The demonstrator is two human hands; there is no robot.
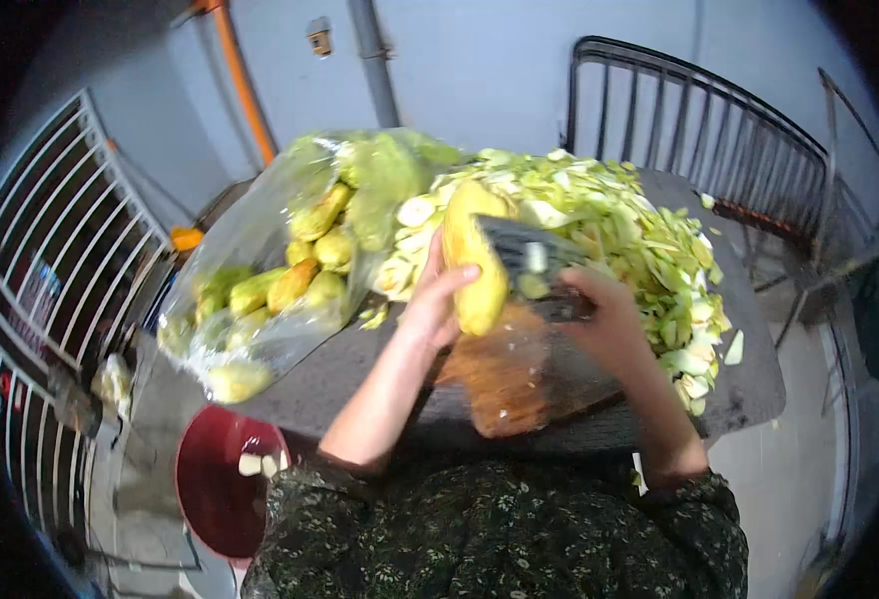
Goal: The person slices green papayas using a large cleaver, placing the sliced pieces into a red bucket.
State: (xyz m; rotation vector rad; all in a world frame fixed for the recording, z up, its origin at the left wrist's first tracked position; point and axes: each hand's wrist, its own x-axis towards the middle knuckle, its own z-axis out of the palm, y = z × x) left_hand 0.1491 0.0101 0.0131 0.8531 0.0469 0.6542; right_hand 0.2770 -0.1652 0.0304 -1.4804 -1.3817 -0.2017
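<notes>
My left hand (437, 304) is closed round a large, long yellow cucumber (478, 280), tilted up over the table. In my right hand (599, 304) is a broad, dark-bladed cleaver (519, 245), smeared by motion, its blade against or very close to the cucumber's right side. Pale green bits show on the blade near the handle. Below both hands lies a brown wooden cutting board (504, 384). A wide heap of green and white slices (649, 260) covers the table behind and to the right.
A clear plastic bag (250, 240) of whole yellow-green cucumbers (304, 285) stands at the left of the dark table (369, 374). On the floor, front left, is a red bucket (210, 479) with pale pieces inside. White railings (70, 240) rise left, a black metal rack (699, 110) back right.
</notes>
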